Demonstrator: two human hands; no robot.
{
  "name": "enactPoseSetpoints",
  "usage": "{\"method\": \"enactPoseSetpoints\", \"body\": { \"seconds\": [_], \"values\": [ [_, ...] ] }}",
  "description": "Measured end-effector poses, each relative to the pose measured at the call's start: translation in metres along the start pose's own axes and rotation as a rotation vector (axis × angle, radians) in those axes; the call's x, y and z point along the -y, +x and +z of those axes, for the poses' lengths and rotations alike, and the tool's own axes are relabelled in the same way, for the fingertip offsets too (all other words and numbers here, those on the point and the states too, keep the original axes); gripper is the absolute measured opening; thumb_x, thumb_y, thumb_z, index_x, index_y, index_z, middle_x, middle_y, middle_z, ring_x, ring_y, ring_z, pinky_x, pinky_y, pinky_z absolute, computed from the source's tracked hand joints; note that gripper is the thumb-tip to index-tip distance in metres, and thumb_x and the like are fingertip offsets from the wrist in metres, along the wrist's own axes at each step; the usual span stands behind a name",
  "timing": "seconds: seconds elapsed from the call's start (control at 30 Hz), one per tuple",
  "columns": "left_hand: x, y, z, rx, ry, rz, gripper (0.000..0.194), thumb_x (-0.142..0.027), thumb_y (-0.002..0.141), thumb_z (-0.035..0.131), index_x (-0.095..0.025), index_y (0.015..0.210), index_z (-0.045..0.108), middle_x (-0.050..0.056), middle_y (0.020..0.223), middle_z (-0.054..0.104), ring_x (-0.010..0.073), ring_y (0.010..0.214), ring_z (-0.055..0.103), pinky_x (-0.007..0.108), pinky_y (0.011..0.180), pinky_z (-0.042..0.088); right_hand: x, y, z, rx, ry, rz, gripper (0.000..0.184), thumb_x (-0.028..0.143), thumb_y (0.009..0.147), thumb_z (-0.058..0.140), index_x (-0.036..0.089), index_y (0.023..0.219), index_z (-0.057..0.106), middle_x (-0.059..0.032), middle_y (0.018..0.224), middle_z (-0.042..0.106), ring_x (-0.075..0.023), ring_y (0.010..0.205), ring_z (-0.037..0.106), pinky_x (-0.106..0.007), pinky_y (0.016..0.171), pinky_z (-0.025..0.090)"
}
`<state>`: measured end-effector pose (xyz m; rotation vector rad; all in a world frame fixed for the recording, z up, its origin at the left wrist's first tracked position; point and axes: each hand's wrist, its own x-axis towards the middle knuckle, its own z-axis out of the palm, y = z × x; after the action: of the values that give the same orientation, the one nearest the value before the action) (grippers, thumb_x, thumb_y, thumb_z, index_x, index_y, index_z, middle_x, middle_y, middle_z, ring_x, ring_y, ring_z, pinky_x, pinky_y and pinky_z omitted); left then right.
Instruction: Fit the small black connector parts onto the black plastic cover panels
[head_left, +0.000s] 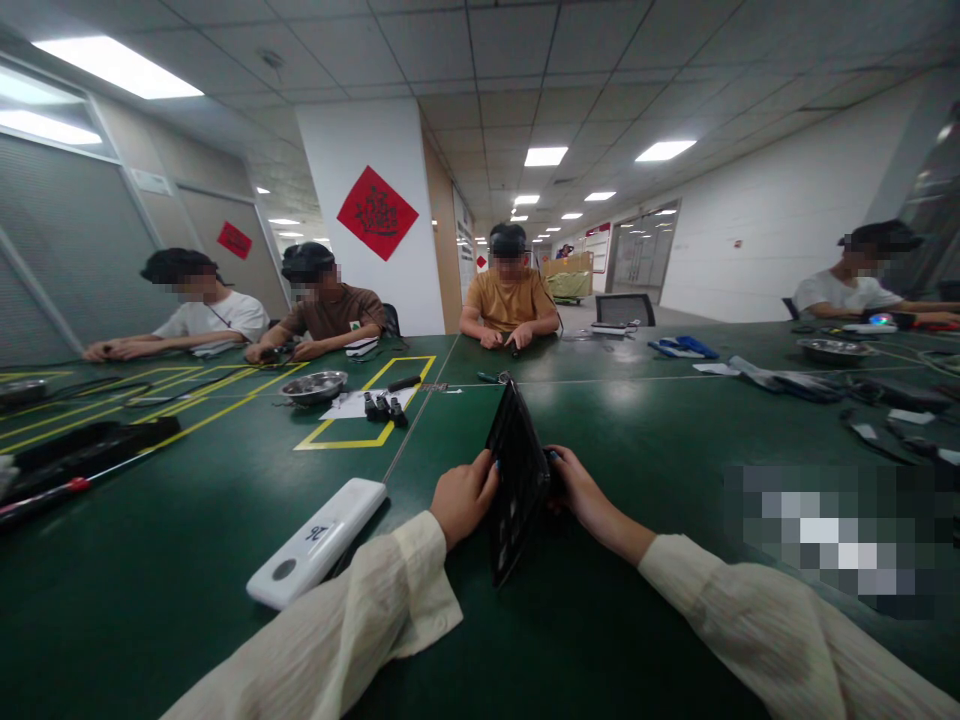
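Note:
A thin black flat case stands on edge over the green table, seen nearly side-on, with darker recesses on its left face. My left hand is closed on its left side, the thumb and fingers bent against it. From the right, my right hand has its fingers curled at the case's back, on a dark part there that is mostly hidden. Left of my left hand lies a white oblong device with a number written on it and a round grey spot.
Beyond the case are pliers. Small black parts and a metal bowl sit left, near yellow tape. Another bowl, cables and blue items are at right. Several people sit around the table.

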<state>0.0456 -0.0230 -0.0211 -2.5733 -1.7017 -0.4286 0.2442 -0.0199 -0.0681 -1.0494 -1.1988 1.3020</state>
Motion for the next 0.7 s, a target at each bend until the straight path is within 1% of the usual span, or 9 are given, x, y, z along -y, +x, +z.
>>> {"method": "enactPoseSetpoints", "body": {
  "seconds": [0.17,0.33,0.43,0.53,0.63,0.7],
  "values": [
    [-0.0006,-0.0009,-0.0031,0.024,-0.01,-0.008,0.036,-0.038,0.097,0.022,-0.022,0.097,0.053,0.005,0.083,0.069,0.019,0.079,0.066,0.026,0.064,0.037,-0.0009,0.0006,0.0001,-0.001,0.006,-0.002,0.036,0.046,0.086,0.042,0.024,0.115,0.043,0.0004,0.079,0.061,-0.0119,0.047,0.054,-0.023,0.039,0.04],
    [-0.0007,-0.0022,-0.004,0.038,0.011,0.018,0.031,-0.035,0.095,0.027,-0.02,0.106,0.052,0.007,0.088,0.069,0.0212,0.083,0.065,0.028,0.066,0.038,-0.0009,-0.0002,-0.0005,-0.001,-0.004,-0.011,0.038,0.049,0.085,0.044,0.024,0.114,0.044,-0.0001,0.079,0.061,-0.0126,0.048,0.054,-0.024,0.039,0.04],
    [-0.0003,-0.0022,-0.0032,0.033,0.023,0.021,0.032,-0.036,0.094,0.027,-0.02,0.105,0.053,0.007,0.086,0.069,0.0214,0.082,0.065,0.028,0.065,0.038,0.0005,-0.0015,-0.0004,0.003,-0.003,-0.013,0.038,0.05,0.085,0.045,0.024,0.114,0.044,-0.0004,0.079,0.061,-0.0136,0.05,0.055,-0.025,0.041,0.042],
    [-0.0002,-0.0013,-0.0027,0.018,0.015,0.036,0.038,-0.037,0.096,0.022,-0.021,0.099,0.056,0.007,0.083,0.069,0.0208,0.079,0.065,0.027,0.063,0.037,0.0014,-0.0016,0.0001,0.001,-0.001,-0.005,0.038,0.049,0.085,0.044,0.024,0.113,0.044,-0.0006,0.08,0.061,-0.0137,0.051,0.055,-0.026,0.042,0.042],
    [-0.0004,-0.0008,-0.0033,0.024,0.006,0.032,0.043,-0.038,0.097,0.02,-0.021,0.089,0.059,0.006,0.079,0.068,0.02,0.075,0.065,0.027,0.061,0.035,0.0015,-0.0011,0.0008,-0.012,-0.009,0.003,0.037,0.048,0.085,0.045,0.024,0.113,0.044,-0.0004,0.08,0.061,-0.0128,0.049,0.054,-0.025,0.041,0.041],
    [-0.0006,-0.0012,-0.0039,0.033,0.005,0.026,0.046,-0.038,0.097,0.019,-0.02,0.086,0.059,0.006,0.078,0.068,0.0199,0.075,0.065,0.027,0.06,0.034,0.0018,-0.0011,0.0012,-0.014,-0.008,0.001,0.037,0.048,0.085,0.045,0.024,0.113,0.044,-0.0003,0.08,0.061,-0.0126,0.049,0.054,-0.025,0.041,0.04]
  ]
}}
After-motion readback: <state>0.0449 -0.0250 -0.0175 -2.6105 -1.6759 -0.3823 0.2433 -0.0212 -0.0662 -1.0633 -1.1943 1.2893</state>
